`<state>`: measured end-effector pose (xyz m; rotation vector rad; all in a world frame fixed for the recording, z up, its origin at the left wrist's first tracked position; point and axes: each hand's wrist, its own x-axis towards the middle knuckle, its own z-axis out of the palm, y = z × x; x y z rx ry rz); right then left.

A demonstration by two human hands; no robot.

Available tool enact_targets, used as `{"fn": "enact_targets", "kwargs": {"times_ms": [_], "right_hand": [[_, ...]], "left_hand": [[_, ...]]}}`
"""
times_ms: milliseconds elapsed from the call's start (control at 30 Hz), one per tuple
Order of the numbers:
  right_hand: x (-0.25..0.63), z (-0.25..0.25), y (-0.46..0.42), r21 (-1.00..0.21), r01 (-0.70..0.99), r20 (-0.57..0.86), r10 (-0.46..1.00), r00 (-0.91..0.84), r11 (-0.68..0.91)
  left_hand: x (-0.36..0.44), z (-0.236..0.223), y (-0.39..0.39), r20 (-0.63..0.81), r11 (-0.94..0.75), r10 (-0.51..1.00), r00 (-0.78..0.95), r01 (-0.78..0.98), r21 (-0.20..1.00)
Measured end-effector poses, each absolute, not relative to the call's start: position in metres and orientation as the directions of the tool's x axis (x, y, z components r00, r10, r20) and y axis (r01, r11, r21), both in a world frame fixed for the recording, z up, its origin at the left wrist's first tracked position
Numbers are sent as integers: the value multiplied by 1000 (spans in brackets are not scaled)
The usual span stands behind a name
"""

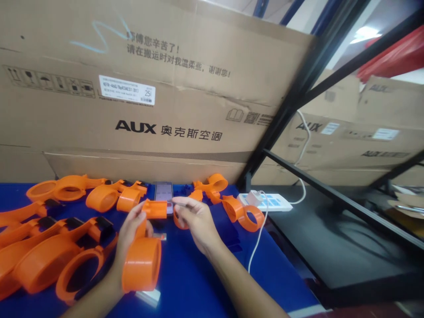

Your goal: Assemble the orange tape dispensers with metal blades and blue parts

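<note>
My left hand (134, 227) is closed around the narrow arm of an orange plastic tape dispenser (142, 264), raised over the blue table. Its ring hangs toward me, and its wide flat head points to the right. My right hand (195, 218) pinches a thin, dark, metal-looking strip (179, 203) between thumb and fingertips, close to the right end of that head. Whether the strip touches the head I cannot tell. Beyond my right hand lies a phone (163, 191) with its screen lit. Part of another orange ring (179, 221) shows behind my right fingers.
Several orange dispensers with black ends (49, 256) crowd the left side of the blue table (205, 291). More orange pieces (215, 183) lie at the back right, near a white power strip (270, 201) with a cable. A large cardboard box (185, 106) and a black frame (285, 106) stand behind.
</note>
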<state>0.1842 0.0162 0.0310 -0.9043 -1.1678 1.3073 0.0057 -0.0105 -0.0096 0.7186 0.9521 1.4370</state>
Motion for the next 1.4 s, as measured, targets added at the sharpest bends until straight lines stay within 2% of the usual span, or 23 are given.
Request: {"fn": "enact_targets", "kwargs": {"times_ms": [133, 467, 567, 733, 833, 1067, 1400], "right_hand": [[189, 35, 19, -972, -209, 134, 985, -107, 109], [183, 30, 15, -942, -335, 71, 977, -202, -1], [190, 36, 18, -927, -374, 77, 985, -155, 13], [212, 50, 28, -883, -447, 170, 985, -24, 142], [216, 51, 31, -902, -405, 170, 985, -17, 149], [201, 35, 27, -982, -137, 145, 981, -132, 127], [199, 33, 27, -986, -91, 150, 979, -141, 139]], "left_hand": [[5, -13, -6, -58, 33, 997, -43, -444, 896], [8, -13, -10, -51, 27, 998, -47, -416, 909], [8, -11, -11, -44, 15, 997, -59, -426, 905], [6, -4, -12, -50, -10, 992, -115, -465, 885], [5, -3, -12, -75, -16, 984, -164, -491, 871], [5, -6, -14, -61, -10, 989, -132, -483, 876], [10, 0, -14, -94, 25, 990, -109, -512, 858]]}}
